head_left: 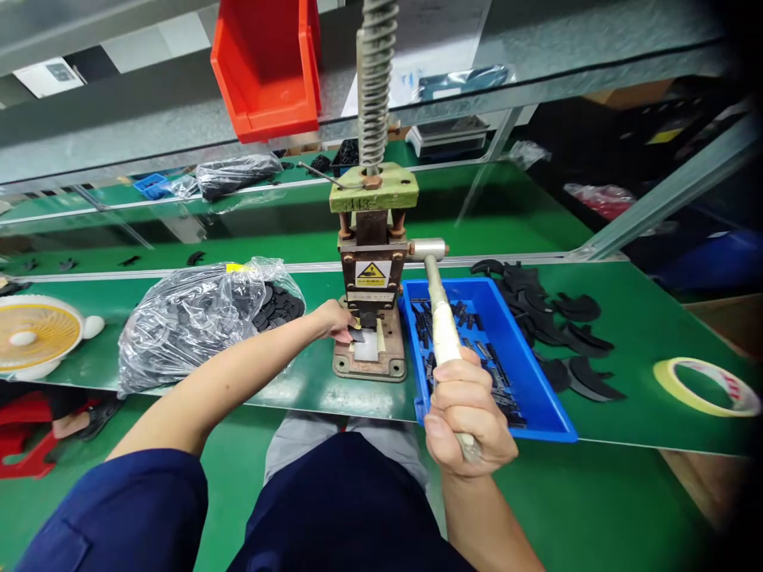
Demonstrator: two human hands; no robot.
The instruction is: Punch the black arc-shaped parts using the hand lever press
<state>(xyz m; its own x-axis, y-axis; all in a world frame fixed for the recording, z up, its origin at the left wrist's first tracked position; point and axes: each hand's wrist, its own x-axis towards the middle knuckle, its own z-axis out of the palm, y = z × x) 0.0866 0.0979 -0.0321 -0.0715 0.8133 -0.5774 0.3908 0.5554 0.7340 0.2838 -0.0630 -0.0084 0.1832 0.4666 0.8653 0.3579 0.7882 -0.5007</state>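
Note:
A small hand press with a yellow warning label stands on the green bench, a spring rising above it. My right hand is closed around the press lever, which slants down toward me. My left hand reaches to the press base and pinches a small black part lying on the white plate under the ram. A blue tray with several small black pieces sits just right of the press.
A clear plastic bag of black parts lies left of the press. Curved black pieces are scattered right of the tray, with a roll of yellow tape beyond. A small fan is far left; a red bin hangs above.

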